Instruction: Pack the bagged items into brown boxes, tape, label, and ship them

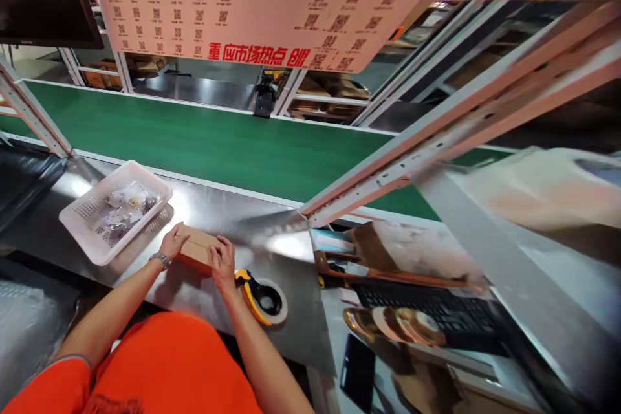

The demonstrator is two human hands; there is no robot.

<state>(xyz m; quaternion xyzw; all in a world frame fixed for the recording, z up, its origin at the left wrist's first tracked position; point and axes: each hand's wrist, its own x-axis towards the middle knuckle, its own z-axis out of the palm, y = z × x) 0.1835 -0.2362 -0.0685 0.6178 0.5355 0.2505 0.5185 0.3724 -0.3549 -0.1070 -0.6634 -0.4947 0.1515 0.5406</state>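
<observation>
A small brown cardboard box (198, 246) rests on the steel worktop, its top flaps folded over with a seam along the middle. My left hand (173, 242), with a metal watch at the wrist, grips the box's left end. At the right end my right hand (223, 262) holds the box, fingers bent over its top edge. Just right of that hand lies a yellow and black tape dispenser (262, 297) with a roll of tape. Farther left stands a white plastic basket (80, 220) containing several clear-bagged items (129, 207).
Behind the steel worktop (291, 278) runs a green conveyor belt (208, 142). A slanted metal post (369, 181) rises at the right. Beyond it are a black keyboard (427, 307), a phone (358, 372) and tape rolls (392, 325). A board of printed codes (272, 6) hangs above.
</observation>
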